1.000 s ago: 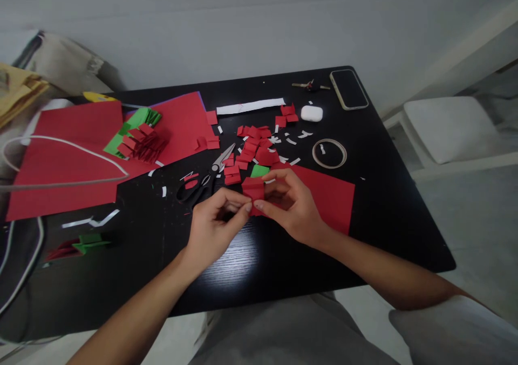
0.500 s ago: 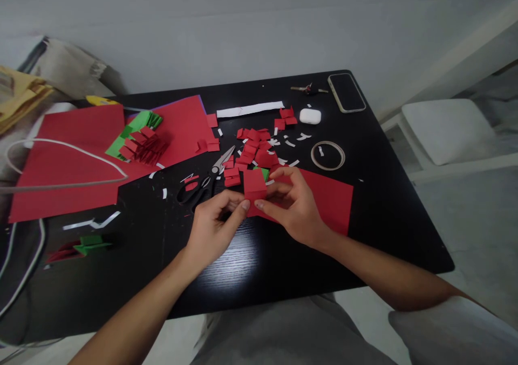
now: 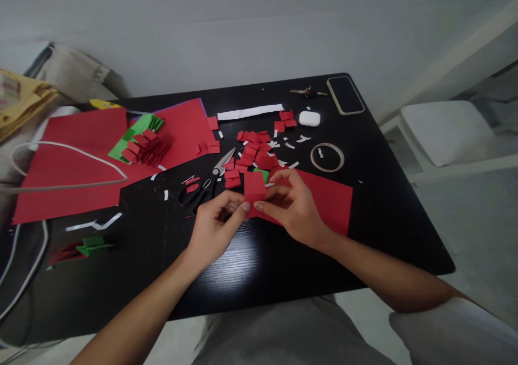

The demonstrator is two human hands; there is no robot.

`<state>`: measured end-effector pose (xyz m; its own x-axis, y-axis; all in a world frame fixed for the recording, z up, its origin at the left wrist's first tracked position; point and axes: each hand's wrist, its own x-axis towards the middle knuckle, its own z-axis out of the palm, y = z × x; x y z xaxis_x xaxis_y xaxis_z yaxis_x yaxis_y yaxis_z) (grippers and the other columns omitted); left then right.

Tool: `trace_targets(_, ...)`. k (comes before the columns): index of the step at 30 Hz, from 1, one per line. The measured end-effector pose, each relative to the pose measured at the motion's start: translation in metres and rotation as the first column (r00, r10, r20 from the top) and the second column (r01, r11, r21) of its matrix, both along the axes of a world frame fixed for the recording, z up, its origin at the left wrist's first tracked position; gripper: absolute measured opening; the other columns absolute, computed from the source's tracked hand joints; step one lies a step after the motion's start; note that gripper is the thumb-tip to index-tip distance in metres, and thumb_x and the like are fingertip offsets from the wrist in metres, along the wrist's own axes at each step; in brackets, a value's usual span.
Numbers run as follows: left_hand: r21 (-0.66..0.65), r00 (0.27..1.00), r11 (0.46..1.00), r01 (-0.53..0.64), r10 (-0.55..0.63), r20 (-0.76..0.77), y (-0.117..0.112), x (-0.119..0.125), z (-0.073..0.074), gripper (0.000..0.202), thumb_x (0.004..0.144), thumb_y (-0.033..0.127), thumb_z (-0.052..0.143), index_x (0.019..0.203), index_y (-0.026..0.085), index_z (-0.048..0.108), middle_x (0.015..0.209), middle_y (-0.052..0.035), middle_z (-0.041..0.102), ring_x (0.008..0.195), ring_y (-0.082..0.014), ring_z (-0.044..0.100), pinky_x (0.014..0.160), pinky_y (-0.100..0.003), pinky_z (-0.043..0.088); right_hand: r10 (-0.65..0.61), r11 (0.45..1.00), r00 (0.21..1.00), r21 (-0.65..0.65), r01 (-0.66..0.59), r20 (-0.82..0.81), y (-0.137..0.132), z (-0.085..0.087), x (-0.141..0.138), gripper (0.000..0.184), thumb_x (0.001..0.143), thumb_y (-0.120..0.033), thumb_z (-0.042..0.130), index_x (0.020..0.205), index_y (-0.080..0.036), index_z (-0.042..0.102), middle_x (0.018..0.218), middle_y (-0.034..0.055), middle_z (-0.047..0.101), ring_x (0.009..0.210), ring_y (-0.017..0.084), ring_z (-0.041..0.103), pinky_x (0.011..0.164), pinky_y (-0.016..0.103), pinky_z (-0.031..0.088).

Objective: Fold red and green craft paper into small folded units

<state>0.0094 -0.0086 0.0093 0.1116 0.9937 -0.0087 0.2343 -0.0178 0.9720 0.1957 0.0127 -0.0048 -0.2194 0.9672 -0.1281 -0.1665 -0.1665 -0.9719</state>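
Observation:
Both my hands meet at the middle of a black table point(image 3: 388, 214). My left hand point(image 3: 216, 227) and my right hand point(image 3: 292, 205) pinch a small red paper piece point(image 3: 254, 186) between their fingertips, holding it upright just above the tabletop. A larger red sheet point(image 3: 329, 200) lies under my right hand. Several small red paper squares point(image 3: 253, 149) are scattered just beyond, with a green scrap point(image 3: 264, 174) among them. Black-handled scissors point(image 3: 206, 181) lie to the left of my left hand.
Large red sheets point(image 3: 76, 160) with a stack of folded red and green pieces point(image 3: 141, 141) cover the left side. A tape ring point(image 3: 327, 157), earbud case point(image 3: 309, 118), phone point(image 3: 345, 95), keys point(image 3: 307, 92) and white strip point(image 3: 250, 112) lie at the back. A white cable point(image 3: 60, 154) loops at left.
The small red piece has been raised upright between my fingertips, where a second ago it lay lower and more crumpled. The view has tilted slightly.

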Motion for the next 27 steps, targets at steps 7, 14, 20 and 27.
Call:
trace_targets(7,-0.012,1.000,1.000,-0.008,0.008,0.001,0.0002,-0.0009,-0.0016,0.017,0.093,0.033,0.071,0.087,0.017,0.071,0.066,0.0001,0.070,0.059,-0.0117,0.062,0.059,-0.022,0.050,0.030,1.000,1.000,-0.006,-0.030,0.009,0.0015,-0.0002,0.0013,0.046,0.077,-0.029,0.087,0.106,-0.027,0.052,0.081,-0.0033,0.074,0.077,0.019,0.077,0.077,0.037,0.064)
trace_targets(14,0.013,0.998,0.998,-0.058,0.058,-0.013,0.0018,-0.0007,-0.0025,0.019,0.090,0.035,0.073,0.082,0.017,0.070,0.063,0.0024,0.063,0.056,-0.0104,0.054,0.055,-0.021,0.045,0.021,1.000,0.999,0.006,-0.021,0.034,0.0043,0.0009,0.0022,0.046,0.075,-0.032,0.089,0.104,-0.026,0.053,0.078,-0.0037,0.072,0.075,0.019,0.075,0.077,0.037,0.063)
trace_targets(20,0.023,1.000,1.000,-0.017,0.017,-0.015,0.0013,0.0000,-0.0008,0.021,0.090,0.033,0.073,0.078,0.018,0.066,0.060,0.0039,0.059,0.054,-0.0095,0.051,0.053,-0.020,0.044,0.034,0.999,0.999,-0.017,-0.034,0.009,0.0028,0.0021,0.0016,0.049,0.073,-0.032,0.091,0.104,-0.026,0.054,0.076,-0.0036,0.073,0.070,0.017,0.074,0.071,0.034,0.061)
trace_targets(27,-0.061,0.999,0.998,-0.015,0.018,0.049,0.0025,-0.0026,-0.0050,0.023,0.090,0.039,0.075,0.084,0.017,0.070,0.064,-0.0003,0.071,0.058,-0.0129,0.065,0.059,-0.022,0.053,0.014,0.999,1.000,-0.030,-0.013,0.027,0.0039,0.0012,0.0015,0.048,0.072,-0.034,0.092,0.101,-0.025,0.055,0.076,-0.0038,0.072,0.072,0.018,0.075,0.073,0.035,0.062)
